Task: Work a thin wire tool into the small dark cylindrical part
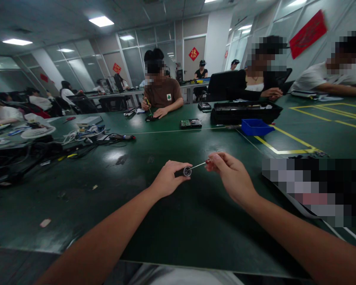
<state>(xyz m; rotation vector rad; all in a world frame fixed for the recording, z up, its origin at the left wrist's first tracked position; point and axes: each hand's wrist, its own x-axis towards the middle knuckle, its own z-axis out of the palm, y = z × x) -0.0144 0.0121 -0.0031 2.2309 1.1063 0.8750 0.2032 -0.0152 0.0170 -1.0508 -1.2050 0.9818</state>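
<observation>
My left hand (169, 178) pinches a small dark round part with a silver rim (187, 171) between thumb and fingers, just above the green table. My right hand (228, 170) is closed around a thin screwdriver (198, 165); a bit of dark red shows at the fingertips, and the rest of its handle is hidden. The slim metal shaft slants down to the left, and its tip meets the face of the round part. From here I cannot tell whether the tip sits in a screw.
Cables (86, 136) lie on the left. Ahead are a hard drive (190, 123), a black bin (246, 113) and a blue tray (256, 127). Yellow tape (296, 151) marks the green table (172, 233). Across it, a person (164, 93) works with a tool; others sit right.
</observation>
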